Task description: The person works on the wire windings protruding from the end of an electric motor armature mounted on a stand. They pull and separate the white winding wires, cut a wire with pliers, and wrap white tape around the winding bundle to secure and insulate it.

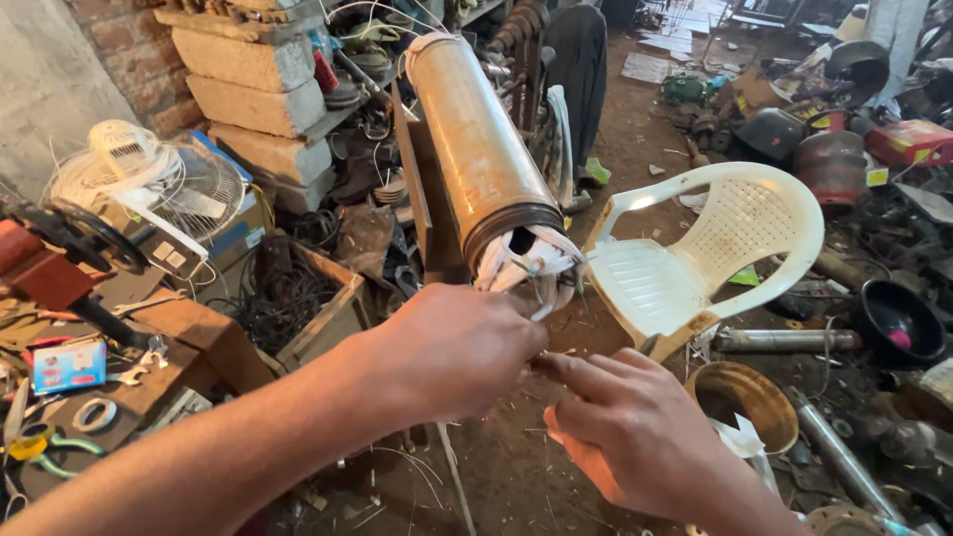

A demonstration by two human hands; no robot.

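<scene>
Centre frame — left hand (pixel 452 347) pinching white winding leads (pixel 531 260) at the near end of a rusty tan metal cylinder (pixel 476 149) whose long axis runs up-frame — right hand (pixel 620 422) loosely curled, empty, just below.

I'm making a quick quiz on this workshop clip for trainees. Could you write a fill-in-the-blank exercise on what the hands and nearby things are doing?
1. Both hands, left hand and right hand, work at the open end of a long metal ____.
2. White strips stick out of the cylinder at its ____ end.
3. Just right of the cylinder stands a white plastic ____.
4. A white ____ guard lies on the cluttered bench at left.

Missing words: cylinder; near; chair; fan
</scene>
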